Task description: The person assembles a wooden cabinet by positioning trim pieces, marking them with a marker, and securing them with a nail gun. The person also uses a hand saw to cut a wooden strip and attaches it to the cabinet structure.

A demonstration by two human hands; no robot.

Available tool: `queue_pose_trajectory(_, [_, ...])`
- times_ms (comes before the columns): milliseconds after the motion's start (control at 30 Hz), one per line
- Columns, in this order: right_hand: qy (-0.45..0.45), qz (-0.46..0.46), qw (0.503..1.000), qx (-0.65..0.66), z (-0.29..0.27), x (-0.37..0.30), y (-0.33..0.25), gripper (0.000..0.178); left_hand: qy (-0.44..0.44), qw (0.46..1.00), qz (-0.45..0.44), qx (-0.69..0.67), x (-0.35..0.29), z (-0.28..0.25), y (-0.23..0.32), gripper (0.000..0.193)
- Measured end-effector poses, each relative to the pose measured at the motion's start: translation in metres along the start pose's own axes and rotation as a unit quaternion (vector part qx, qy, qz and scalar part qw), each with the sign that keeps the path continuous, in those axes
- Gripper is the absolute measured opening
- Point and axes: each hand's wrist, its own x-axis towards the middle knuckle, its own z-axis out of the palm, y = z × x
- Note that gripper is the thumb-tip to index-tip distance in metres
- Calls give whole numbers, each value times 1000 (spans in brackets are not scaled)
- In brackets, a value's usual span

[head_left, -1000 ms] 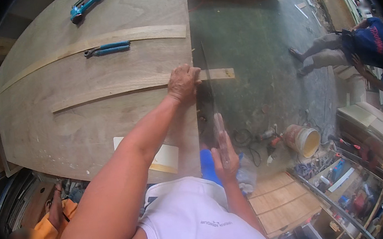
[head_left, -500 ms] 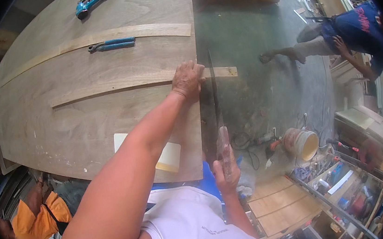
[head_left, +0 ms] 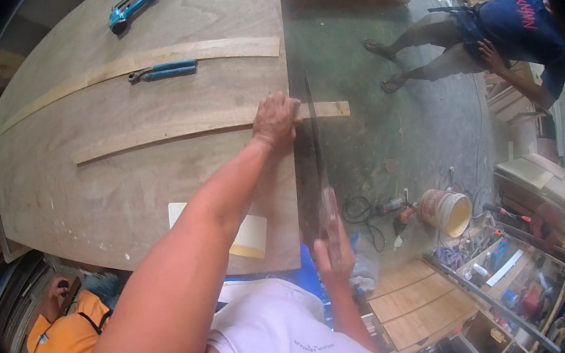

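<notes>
A narrow wooden strip point(head_left: 181, 128) lies across the plywood tabletop point(head_left: 121, 214), its right end jutting past the table's edge. My left hand point(head_left: 276, 118) grips the strip at that edge, fingers curled over it. In my right hand point(head_left: 335, 250) is a handsaw point(head_left: 317, 138), held by its handle. Its long thin blade points away from me and meets the strip just beyond the table edge. Whether the teeth have cut into the wood cannot be made out.
Pliers point(head_left: 163, 71) with blue handles lie by another strip point(head_left: 214, 48); a teal tool point(head_left: 134, 9) is farther back. Right of the table stand a bucket point(head_left: 446, 211) and a tool-filled box point(head_left: 506, 270). One person point(head_left: 515, 28) is far right, another point(head_left: 72, 336) lower left.
My left hand still holds the strip, and the saw stays at nearly the same spot. The person at the right has stepped along; the one in orange at lower left has shifted.
</notes>
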Motion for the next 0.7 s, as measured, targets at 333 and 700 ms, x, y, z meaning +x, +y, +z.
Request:
queue_pose_trajectory(333, [14, -17, 999, 26, 28, 70, -3, 58, 11, 1000, 13, 0, 1, 5, 0, 41])
queue_pose_trajectory(700, [29, -64, 997, 28, 41, 113, 8, 57, 21, 1000, 18, -11, 5, 5, 6, 41])
